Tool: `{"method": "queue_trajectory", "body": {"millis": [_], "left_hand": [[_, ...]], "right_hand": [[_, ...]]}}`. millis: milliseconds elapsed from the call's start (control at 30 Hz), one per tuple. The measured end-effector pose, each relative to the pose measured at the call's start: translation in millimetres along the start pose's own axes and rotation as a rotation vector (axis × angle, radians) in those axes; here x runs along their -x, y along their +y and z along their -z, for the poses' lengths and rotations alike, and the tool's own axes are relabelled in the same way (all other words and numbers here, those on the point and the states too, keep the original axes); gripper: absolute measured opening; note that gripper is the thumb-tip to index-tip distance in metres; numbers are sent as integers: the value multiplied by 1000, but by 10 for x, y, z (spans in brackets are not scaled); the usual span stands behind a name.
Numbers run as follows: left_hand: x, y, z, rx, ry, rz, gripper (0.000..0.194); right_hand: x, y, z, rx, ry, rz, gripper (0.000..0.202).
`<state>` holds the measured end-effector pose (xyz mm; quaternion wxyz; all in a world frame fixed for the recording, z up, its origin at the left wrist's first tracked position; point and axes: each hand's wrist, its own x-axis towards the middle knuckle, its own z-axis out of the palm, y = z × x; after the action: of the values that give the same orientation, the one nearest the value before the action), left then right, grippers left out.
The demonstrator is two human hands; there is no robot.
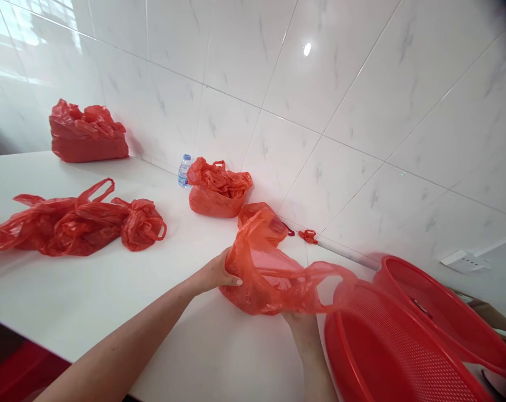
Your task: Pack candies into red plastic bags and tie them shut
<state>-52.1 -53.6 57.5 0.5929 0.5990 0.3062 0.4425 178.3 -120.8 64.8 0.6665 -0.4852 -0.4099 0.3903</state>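
A thin red plastic bag [256, 285] stands on the white table, its mouth spread and its handles stretching to the right. My left hand [221, 272] grips the bag's left side, the thumb showing on the near face. At the lower right of the bag is my right hand [300, 315], its fingers hidden behind the plastic. Another red bag [273, 226] lies just behind it, against the wall. Beyond that sits a filled red bag [219, 201], beside a small water bottle [184, 172].
Crumpled red bags [81, 223] lie on the white table [186, 335] at left; a full red bag [89, 142] stands farther back. Two red perforated baskets [403, 340] are at lower right. A small red scrap [308, 236] lies by the tiled wall, which has a socket [464, 261].
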Motion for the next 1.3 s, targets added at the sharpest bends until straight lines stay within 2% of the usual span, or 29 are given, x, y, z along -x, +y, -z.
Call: {"method": "queue_trajectory", "body": {"millis": [67,133,233,300,400,467,567,667,767,900,1033,1100,1167,1300], "left_hand": [[-84,65,-76,36,-27,63,47],[-167,139,-108,175,3,97,33],[-277,177,-86,448,90,98,31],[-337,111,-55,561,131,142,33],[-407,-76,-23,610,187,290,33],[-441,-186,-16,563,211,328,33],[-487,-279,-33,527,159,203,36],[-543,-356,-85,651,80,130,37],[-606,-476,-145,786,72,205,36],[-641,-584,-164,850,32,323,37],[-621,-556,-139,899,-112,291,48],[-619,-539,-138,882,-134,280,51],[-631,-543,-149,857,-89,318,52],[-674,-585,-174,876,143,419,39]], "right_hand": [[-61,-72,-13,22,-104,-86,39],[-118,-122,21,-43,-176,-160,46],[-243,-98,96,-269,-173,-206,42],[-350,-8,118,-357,-151,-207,41],[-506,186,96,-400,-136,-208,41],[-584,305,60,-418,-130,-203,42],[-633,442,-6,-484,-187,-242,42],[-599,551,-86,-561,-339,-319,53],[-542,622,-169,-521,-417,-387,52],[-541,630,-224,-433,-364,-429,53],[-593,618,-200,-458,-366,-484,59],[-608,624,-182,-503,-385,-516,59],[-617,634,-168,-552,-393,-551,57],[-646,658,-139,-657,-409,-626,53]]}}
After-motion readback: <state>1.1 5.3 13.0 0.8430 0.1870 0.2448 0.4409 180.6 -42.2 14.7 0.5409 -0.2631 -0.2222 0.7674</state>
